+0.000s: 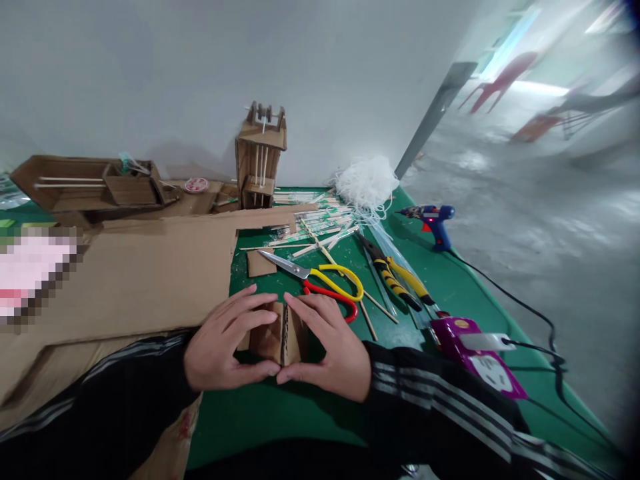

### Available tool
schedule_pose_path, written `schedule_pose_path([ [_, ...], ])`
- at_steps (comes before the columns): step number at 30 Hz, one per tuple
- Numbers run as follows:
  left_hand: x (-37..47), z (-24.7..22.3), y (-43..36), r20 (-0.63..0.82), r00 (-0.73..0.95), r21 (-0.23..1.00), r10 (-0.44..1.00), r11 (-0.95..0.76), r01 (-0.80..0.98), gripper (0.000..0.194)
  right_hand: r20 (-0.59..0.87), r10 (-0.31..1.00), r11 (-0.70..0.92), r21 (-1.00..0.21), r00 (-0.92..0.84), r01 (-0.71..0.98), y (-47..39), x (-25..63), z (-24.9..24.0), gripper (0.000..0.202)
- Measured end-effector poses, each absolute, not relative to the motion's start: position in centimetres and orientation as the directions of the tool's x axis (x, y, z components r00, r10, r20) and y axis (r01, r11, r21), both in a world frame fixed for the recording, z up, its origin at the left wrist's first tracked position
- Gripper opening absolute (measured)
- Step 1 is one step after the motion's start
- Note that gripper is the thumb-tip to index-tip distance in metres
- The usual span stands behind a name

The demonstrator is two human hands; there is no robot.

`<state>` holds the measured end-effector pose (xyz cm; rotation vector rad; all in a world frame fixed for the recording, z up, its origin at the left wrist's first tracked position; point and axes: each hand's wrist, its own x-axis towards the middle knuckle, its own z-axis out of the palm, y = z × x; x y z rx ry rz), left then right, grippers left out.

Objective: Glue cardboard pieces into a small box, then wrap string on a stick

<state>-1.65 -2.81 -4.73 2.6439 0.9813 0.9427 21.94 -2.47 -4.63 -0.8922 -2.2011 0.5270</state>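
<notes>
Left hand [227, 347] and right hand [327, 347], fingers clamped on small brown folded cardboard piece [277, 339], one only, just below the single red-and-yellow-handled scissors [320, 283]; corrugated edge upright, long axis vertical; blades pointing left.

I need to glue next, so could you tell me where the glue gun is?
The glue gun stands at the table's far right edge, right of the pliers.

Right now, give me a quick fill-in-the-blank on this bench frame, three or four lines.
1. Both hands, left hand and right hand, press a small folded piece of brown ____ between them.
2. The scissors with yellow and red handles lie on the ____ table cover.
3. The blue hot-glue gun stands near the table's ____ edge.
4. The yellow-and-black pliers lie ____ of the scissors.

Missing: cardboard; green; right; right
</notes>
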Motion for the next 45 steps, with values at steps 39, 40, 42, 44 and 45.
schedule_pose_path([
  [39, -1.2, -4.0, -2.9, 0.434, 0.618, 0.427, 0.655, -0.754, 0.499, 0.054, 0.413, 0.767, 0.622, -0.668, -0.491, 0.408, -2.4, 21.3, -5.3, 0.073],
  [40, -1.2, -4.0, -2.9, 0.440, 0.614, 0.427, 0.655, -0.754, 0.499, 0.053, 0.414, 0.763, 0.625, -0.668, -0.496, 0.404, -2.3, 21.3, -5.3, 0.072],
  [42, -1.1, -4.1, -2.9, 0.450, 0.613, 0.424, 0.650, -0.759, 0.494, 0.053, 0.408, 0.761, 0.625, -0.669, -0.504, 0.403, -2.3, 21.3, -5.3, 0.072],
  [44, -1.1, -4.1, -2.9, 0.444, 0.612, 0.431, 0.655, -0.754, 0.495, 0.053, 0.393, 0.763, 0.619, -0.672, -0.513, 0.407, -2.3, 21.3, -5.3, 0.070],
  [45, -1.1, -4.1, -2.9, 0.439, 0.612, 0.438, 0.658, -0.751, 0.494, 0.053, 0.380, 0.765, 0.614, -0.673, -0.521, 0.411, -2.3, 21.3, -5.2, 0.068],
])
